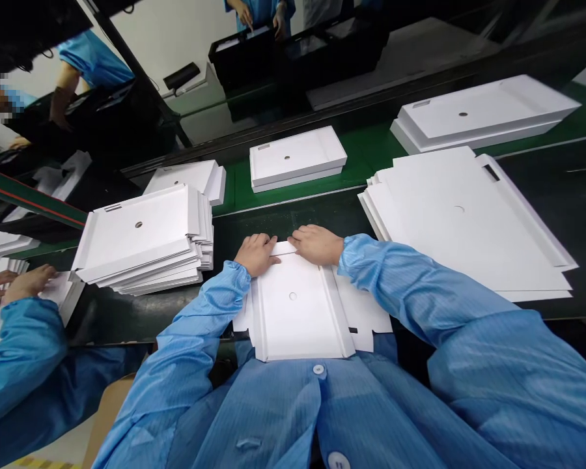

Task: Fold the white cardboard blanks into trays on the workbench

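A white cardboard box blank (303, 322) with a round mark in its middle lies in front of me, its near edge against my blue smock. Its long side edges are partly folded up. Beneath it, more white card sticks out on both sides. My left hand (258, 255) grips the far left corner, thumb pointing inward along the far flap. At the far right corner, my right hand (317, 244) pinches the same edge, with its fingers curled over the flap. A narrow strip of the raised flap shows between both hands.
To the left stands a stack of partly folded blanks (146, 225). Flat blanks (449, 221) are piled to the right. White boxes (297, 153) sit on the green conveyor belt (366, 146) behind. A co-worker's hands (29, 281) are at far left; other people are beyond the belt.
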Demonstrator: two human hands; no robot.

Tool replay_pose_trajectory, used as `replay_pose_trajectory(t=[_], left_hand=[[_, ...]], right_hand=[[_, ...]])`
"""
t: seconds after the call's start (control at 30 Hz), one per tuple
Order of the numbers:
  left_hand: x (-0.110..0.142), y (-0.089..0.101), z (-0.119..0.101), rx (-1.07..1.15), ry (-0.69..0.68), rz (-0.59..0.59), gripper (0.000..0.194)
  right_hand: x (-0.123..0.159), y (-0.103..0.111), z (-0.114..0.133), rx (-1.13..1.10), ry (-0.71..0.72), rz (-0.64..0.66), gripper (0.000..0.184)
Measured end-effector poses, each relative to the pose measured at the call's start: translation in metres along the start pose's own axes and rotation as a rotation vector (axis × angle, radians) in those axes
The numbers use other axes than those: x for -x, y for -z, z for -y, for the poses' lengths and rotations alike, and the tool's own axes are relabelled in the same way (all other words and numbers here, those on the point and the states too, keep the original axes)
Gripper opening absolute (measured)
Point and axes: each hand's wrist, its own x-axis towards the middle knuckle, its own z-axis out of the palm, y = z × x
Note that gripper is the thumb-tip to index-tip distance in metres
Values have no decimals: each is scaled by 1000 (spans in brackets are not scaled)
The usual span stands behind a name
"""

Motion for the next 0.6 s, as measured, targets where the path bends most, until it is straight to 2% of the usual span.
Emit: replay_pose_trajectory(t=[0.17, 0.27, 0.47, 0.6], left_hand=[[0, -8, 0, -34, -84, -12, 51], [1, -8, -2, -63, -115, -36, 48], [7, 1, -6, -26, -60, -58, 37], [10, 12, -4, 29, -40, -74, 33]], right_hand=[[-2, -5, 0, 64, 86, -12, 32], [-1, -2, 2, 84, 107, -10, 33], [0, 19, 8, 126, 111, 51, 34], [2, 32, 5, 135, 87, 105, 40]])
